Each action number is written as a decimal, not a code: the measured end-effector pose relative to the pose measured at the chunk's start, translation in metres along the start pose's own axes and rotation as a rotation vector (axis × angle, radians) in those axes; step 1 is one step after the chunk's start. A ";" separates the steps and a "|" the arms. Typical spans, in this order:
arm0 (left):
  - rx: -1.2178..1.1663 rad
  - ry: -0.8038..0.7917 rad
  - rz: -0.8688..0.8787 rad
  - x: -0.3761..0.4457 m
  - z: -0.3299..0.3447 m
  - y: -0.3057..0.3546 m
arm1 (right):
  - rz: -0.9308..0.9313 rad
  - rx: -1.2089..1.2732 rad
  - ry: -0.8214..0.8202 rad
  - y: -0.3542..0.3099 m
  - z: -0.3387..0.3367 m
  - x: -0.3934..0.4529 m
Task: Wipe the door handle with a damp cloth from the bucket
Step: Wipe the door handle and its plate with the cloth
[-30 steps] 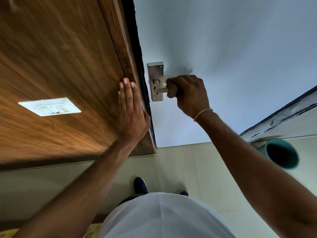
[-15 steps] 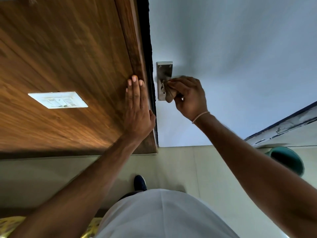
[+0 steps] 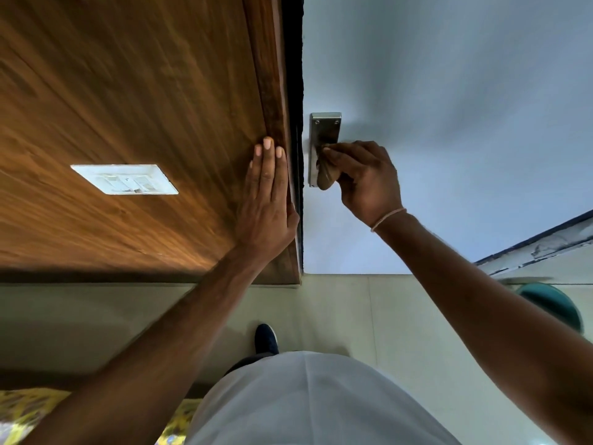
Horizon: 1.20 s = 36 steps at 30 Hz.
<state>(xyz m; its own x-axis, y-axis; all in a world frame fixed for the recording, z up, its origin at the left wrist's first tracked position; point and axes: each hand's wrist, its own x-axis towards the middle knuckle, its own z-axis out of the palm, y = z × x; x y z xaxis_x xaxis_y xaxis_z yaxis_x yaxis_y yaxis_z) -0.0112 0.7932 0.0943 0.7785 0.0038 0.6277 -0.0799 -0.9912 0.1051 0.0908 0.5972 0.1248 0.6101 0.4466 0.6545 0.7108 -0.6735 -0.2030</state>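
Observation:
A metal door handle plate point(image 3: 324, 126) is fixed to the pale blue door point(image 3: 449, 107) near its left edge. My right hand point(image 3: 365, 179) presses a small brownish cloth point(image 3: 325, 176) against the lower part of the plate, and the lever is hidden under the cloth and fingers. My left hand point(image 3: 266, 200) lies flat, fingers together, on the wooden panel point(image 3: 144, 107) beside the door frame. A teal bucket point(image 3: 552, 305) stands on the floor at the right, partly hidden behind my right forearm.
A white switch plate point(image 3: 125, 179) sits on the wooden panel at the left. Pale floor tiles point(image 3: 337, 303) run below the door. My dark shoe point(image 3: 265, 338) shows above my white shirt. A yellow patterned fabric point(image 3: 19, 412) is at the bottom left.
My right hand moved with the cloth from gripping the lever to rubbing the base plate near the door edge. The left hand stayed flat on the wood. The view shifted slightly left.

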 end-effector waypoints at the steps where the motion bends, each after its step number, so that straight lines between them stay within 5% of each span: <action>1: -0.010 -0.002 0.002 0.000 -0.001 -0.001 | -0.024 -0.013 -0.008 -0.005 0.003 0.001; 13: -0.050 0.011 -0.036 0.003 0.003 0.004 | -0.532 -0.334 -0.308 -0.016 0.006 0.039; 15: -0.042 0.011 -0.037 0.002 0.003 0.004 | -0.497 -0.284 -0.250 -0.006 0.005 0.033; 19: -0.056 0.023 -0.035 0.003 0.004 0.005 | -0.122 -0.115 0.007 0.011 -0.002 0.006; 22: -0.059 0.023 -0.032 0.003 0.004 0.005 | -0.019 -0.096 0.020 0.010 -0.003 -0.001; 36: -0.053 0.002 -0.072 0.004 0.008 0.011 | -0.440 -0.192 -0.091 0.018 0.006 0.008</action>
<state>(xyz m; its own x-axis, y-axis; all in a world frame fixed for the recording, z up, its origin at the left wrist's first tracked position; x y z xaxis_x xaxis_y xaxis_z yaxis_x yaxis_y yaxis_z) -0.0044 0.7810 0.0915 0.7822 0.0755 0.6185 -0.0563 -0.9800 0.1908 0.1108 0.5923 0.1223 0.3003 0.7577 0.5795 0.8359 -0.5017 0.2228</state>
